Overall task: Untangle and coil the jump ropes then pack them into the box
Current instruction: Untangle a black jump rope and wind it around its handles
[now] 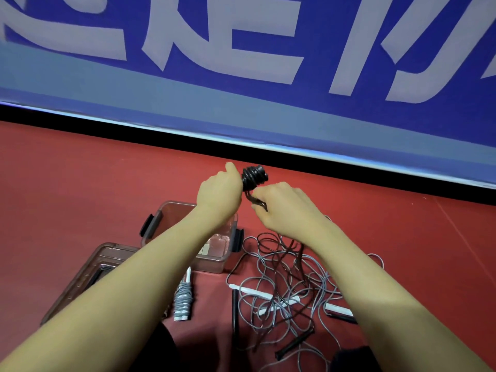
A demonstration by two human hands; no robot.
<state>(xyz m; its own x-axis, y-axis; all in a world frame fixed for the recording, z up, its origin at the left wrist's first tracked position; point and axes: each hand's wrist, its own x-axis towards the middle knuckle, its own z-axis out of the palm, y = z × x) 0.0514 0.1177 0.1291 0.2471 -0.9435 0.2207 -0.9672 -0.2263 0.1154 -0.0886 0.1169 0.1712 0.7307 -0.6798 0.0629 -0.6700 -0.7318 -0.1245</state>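
Head view: both arms are reaching forward over a red floor (80,183).
Black coil: a black jump rope bundle (255,176) is being held up in the air at about 12 o'clock from the box, above the floor and near the wall's black base strip.
Left hand: the left hand (218,194) is gripping the black coil from its 9 o'clock side, fingers curled round it, thumb pointing up.
Right hand: the right hand (284,208) is pinching the black cord just under the coil, at about 5 o'clock from it; its fingers are closed narrowly on the cord, which is trailing down toward the pile.
Tangled pile: grey and black ropes (290,288) are lying knotted together on the floor at 3 o'clock from the box, with white and black handles showing among the loops.
Grey coil: a wound grey rope (183,302) with a white handle is lying at 6 o'clock from the box.
Box: a clear box (214,253) with black latches is sitting open on the floor, partly hidden by the left forearm.
Lid: a clear lid (88,269) is lying just at the box's 8 o'clock.
Wall: a blue banner (241,103) with large pale characters is running across the top.
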